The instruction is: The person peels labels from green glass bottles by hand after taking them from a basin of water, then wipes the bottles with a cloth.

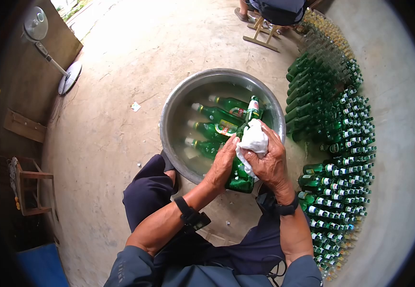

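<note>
My left hand (223, 161) is closed around a green glass bottle (240, 182), which is tilted over the near side of a metal basin (175, 153). The bottle's labelled neck points away from me and its base points toward me. My right hand (270, 160) is closed on a white cloth (254, 138), pressing it against the bottle's middle. Behind both hands, several green bottles (212, 114) lie on their sides in the basin's cloudy water. The hands and cloth hide part of the held bottle.
Rows of green bottles (344, 170) stand along the wall at right. A person (279, 10) sits on a wooden-legged seat at the top. On the left are a standing fan (69, 79) and a wooden stool (36, 176). A scrap (136, 106) lies on the floor.
</note>
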The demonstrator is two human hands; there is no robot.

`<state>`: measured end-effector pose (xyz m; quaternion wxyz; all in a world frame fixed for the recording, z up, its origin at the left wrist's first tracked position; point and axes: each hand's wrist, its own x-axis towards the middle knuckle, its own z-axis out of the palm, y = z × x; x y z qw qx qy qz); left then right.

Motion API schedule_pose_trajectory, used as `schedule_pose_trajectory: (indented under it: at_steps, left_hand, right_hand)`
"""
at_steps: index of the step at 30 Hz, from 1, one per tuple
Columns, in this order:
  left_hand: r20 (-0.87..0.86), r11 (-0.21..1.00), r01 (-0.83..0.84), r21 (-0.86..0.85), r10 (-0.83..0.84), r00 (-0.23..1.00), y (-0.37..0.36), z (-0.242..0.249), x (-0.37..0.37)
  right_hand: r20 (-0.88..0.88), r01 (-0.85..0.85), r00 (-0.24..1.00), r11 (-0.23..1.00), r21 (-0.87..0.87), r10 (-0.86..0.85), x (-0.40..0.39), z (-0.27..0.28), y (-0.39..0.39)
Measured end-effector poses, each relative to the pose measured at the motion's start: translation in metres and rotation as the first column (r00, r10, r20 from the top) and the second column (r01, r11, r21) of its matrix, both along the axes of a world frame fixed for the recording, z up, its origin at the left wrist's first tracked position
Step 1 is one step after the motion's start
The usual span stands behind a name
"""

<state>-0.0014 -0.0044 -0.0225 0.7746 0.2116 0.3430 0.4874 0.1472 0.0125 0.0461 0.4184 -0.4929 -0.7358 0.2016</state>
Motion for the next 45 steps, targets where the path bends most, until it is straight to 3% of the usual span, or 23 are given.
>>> schedule_pose_trajectory:
  at_steps: [2, 9, 15, 18, 20, 24, 28, 31, 33, 34, 36, 43, 45]
  left_hand:
    - [-0.012, 0.998, 0.038, 0.044, -0.038, 0.999, -0.003, -0.003, 0.001]
    - [-0.115, 0.991, 0.098, 0.091, -0.087, 0.99, -0.007, -0.011, 0.008]
    - [-0.155, 0.99, 0.135, 0.03, -0.129, 0.979, -0.011, -0.006, 0.01]
    - [-0.102, 0.986, 0.166, 0.017, -0.164, 0.981, -0.015, 0.003, 0.008]
    - [-0.141, 0.985, 0.17, -0.008, -0.169, 0.976, -0.017, 0.005, 0.009]
    - [-0.189, 0.98, 0.191, -0.057, -0.199, 0.962, -0.02, 0.025, 0.007]
    - [-0.221, 0.986, 0.162, -0.048, -0.168, 0.961, -0.02, 0.013, 0.011]
    - [-0.207, 0.983, 0.18, -0.037, -0.184, 0.961, -0.021, 0.011, 0.009]
    - [-0.208, 0.975, 0.217, -0.043, -0.221, 0.953, -0.022, 0.011, 0.009]
    - [-0.208, 0.975, 0.218, -0.043, -0.222, 0.953, -0.022, 0.006, 0.009]
    - [-0.111, 0.972, 0.237, -0.006, -0.236, 0.965, -0.02, -0.007, 0.011]
    - [-0.135, 0.983, 0.161, 0.089, -0.148, 0.98, -0.015, -0.017, 0.013]
    - [-0.031, 0.988, 0.149, 0.043, -0.148, 0.989, -0.016, -0.015, 0.013]
  right_hand:
    - [0.193, -0.083, 0.979, 0.995, 0.058, 0.07, 0.01, -0.003, 0.007]
    - [0.161, -0.003, 0.987, 0.996, -0.086, 0.016, 0.023, -0.003, 0.013]
    - [0.228, 0.063, 0.973, 0.993, -0.099, -0.039, 0.032, 0.009, 0.013]
    - [0.238, 0.03, 0.971, 0.997, -0.07, -0.013, 0.033, 0.005, 0.015]
    - [0.388, 0.009, 0.92, 0.991, 0.132, -0.06, 0.037, 0.002, 0.017]
    - [0.313, 0.173, 0.92, 0.961, 0.215, -0.236, 0.042, 0.005, 0.022]
    - [0.295, 0.206, 0.921, 0.961, 0.184, -0.254, 0.038, 0.005, 0.018]
    - [0.299, 0.151, 0.938, 0.982, 0.111, -0.178, 0.033, 0.007, 0.015]
    - [0.328, 0.03, 0.944, 0.999, 0.021, -0.035, 0.032, -0.001, 0.013]
    - [0.361, -0.009, 0.932, 0.998, 0.067, -0.015, 0.029, 0.001, 0.011]
    - [0.369, 0.002, 0.929, 0.997, 0.078, -0.031, 0.027, 0.0, 0.01]
    - [0.315, -0.007, 0.949, 0.994, 0.105, -0.027, 0.009, -0.006, -0.001]
    - [0.315, -0.007, 0.949, 0.993, 0.121, -0.031, 0.005, -0.006, -0.002]
